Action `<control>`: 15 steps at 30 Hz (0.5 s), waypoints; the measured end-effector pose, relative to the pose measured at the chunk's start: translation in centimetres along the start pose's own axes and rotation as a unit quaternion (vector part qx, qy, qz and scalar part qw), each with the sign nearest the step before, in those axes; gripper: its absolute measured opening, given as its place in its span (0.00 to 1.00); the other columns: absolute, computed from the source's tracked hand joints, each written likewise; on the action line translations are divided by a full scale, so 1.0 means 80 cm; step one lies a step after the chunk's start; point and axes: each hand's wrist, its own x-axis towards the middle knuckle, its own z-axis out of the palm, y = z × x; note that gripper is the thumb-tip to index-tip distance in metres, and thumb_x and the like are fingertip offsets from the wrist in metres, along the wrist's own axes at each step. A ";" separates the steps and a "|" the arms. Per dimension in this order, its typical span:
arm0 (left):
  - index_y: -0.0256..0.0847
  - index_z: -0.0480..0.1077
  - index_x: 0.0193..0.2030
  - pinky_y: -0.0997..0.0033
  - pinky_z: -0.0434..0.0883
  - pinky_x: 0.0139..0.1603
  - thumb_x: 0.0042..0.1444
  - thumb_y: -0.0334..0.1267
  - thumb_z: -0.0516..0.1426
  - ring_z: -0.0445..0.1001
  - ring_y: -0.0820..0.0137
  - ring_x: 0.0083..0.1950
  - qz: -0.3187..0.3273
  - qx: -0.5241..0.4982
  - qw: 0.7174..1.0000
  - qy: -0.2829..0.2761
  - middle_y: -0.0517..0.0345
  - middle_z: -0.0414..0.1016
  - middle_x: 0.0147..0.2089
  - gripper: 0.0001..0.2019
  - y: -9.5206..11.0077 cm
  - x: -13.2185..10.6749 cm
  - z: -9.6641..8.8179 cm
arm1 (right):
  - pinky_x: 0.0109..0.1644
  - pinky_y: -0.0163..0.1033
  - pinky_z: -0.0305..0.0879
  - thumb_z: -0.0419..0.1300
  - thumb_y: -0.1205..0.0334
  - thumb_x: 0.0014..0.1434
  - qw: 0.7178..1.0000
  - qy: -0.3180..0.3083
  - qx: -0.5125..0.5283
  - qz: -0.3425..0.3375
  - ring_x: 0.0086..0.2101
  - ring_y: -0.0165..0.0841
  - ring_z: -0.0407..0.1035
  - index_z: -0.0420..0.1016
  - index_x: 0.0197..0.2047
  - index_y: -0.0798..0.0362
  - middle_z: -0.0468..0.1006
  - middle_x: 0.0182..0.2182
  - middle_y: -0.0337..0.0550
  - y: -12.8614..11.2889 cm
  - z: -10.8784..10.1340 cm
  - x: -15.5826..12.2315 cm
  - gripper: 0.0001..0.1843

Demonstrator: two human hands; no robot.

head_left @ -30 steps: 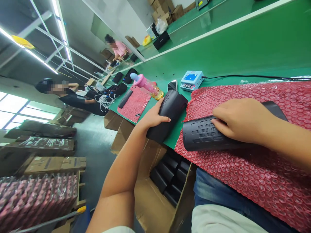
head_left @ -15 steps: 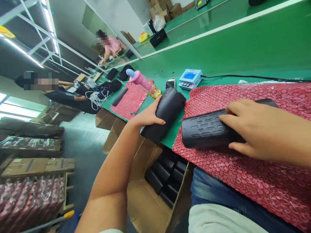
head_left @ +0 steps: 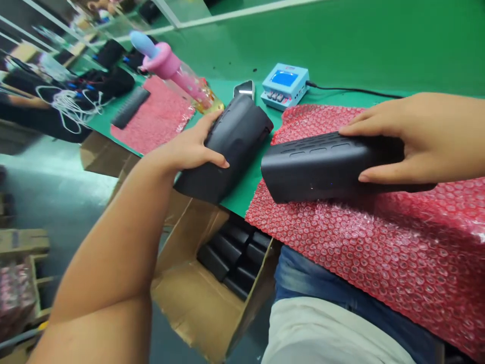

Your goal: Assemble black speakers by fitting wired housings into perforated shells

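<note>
At the far left, about ten o'clock from the hands, a tangle of white cables (head_left: 68, 101) lies beside a small red bubble-wrap mat (head_left: 159, 114), with a pink-and-blue plastic bottle (head_left: 166, 63) on its side just beyond.

The left hand (head_left: 189, 149) is closed around a black, rounded plastic speaker body (head_left: 231, 144). The thumb lies across its near face and the fingers curl over the far side. The near end of the body juts past the edge of the green worktable (head_left: 341, 45), probably because it sits right above the box.

Below that edge, at six o'clock from the left hand, an open brown cardboard carton (head_left: 189, 303) stands on the floor. It holds rows of similar black oblong units (head_left: 231, 253) packed side by side; how many I cannot tell.

At twelve o'clock from the body lie a dark smartphone (head_left: 244, 88) and a small light-blue box with a screen and buttons (head_left: 284, 83), its black cable running off to three o'clock.

The right hand (head_left: 413, 136) grips a long black speaker with a slotted grille (head_left: 318, 169), fingers on top and thumb along the near side. The speaker rests on a large red bubble-wrap sheet (head_left: 359, 242), which likely cushions it against scuffs and hangs over the person's lap.
</note>
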 end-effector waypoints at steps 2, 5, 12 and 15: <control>0.37 0.38 0.69 0.53 0.48 0.67 0.33 0.43 0.64 0.50 0.53 0.68 -0.001 0.003 1.000 0.000 0.49 0.42 0.71 0.57 -0.004 0.003 -0.001 | 0.38 0.43 0.64 0.66 0.45 0.41 1.000 -0.003 0.010 0.005 0.39 0.42 0.70 0.72 0.51 0.46 0.74 0.44 0.39 0.008 0.000 0.003 0.33; 0.39 0.39 0.69 0.52 0.49 0.67 0.31 0.42 0.64 0.50 0.52 0.68 -0.006 0.005 1.000 -0.003 0.50 0.42 0.71 0.58 -0.008 0.005 -0.003 | 0.33 0.42 0.62 0.68 0.47 0.36 0.999 -0.012 0.013 0.041 0.35 0.41 0.70 0.73 0.50 0.45 0.76 0.40 0.38 0.012 0.000 0.008 0.35; 0.40 0.38 0.69 0.52 0.52 0.66 0.31 0.45 0.63 0.52 0.52 0.66 -0.009 -0.011 1.000 -0.014 0.50 0.43 0.71 0.58 -0.007 0.006 -0.006 | 0.31 0.43 0.60 0.69 0.44 0.35 0.994 -0.005 0.021 0.107 0.32 0.42 0.70 0.76 0.46 0.46 0.76 0.35 0.39 0.003 -0.002 0.015 0.33; 0.42 0.38 0.69 0.51 0.57 0.63 0.30 0.45 0.64 0.56 0.51 0.64 -0.040 -0.010 0.999 -0.020 0.50 0.48 0.69 0.58 -0.007 0.007 -0.007 | 0.31 0.43 0.59 0.69 0.45 0.36 0.993 -0.018 0.024 0.118 0.32 0.42 0.70 0.75 0.46 0.46 0.76 0.34 0.40 0.003 -0.004 0.017 0.32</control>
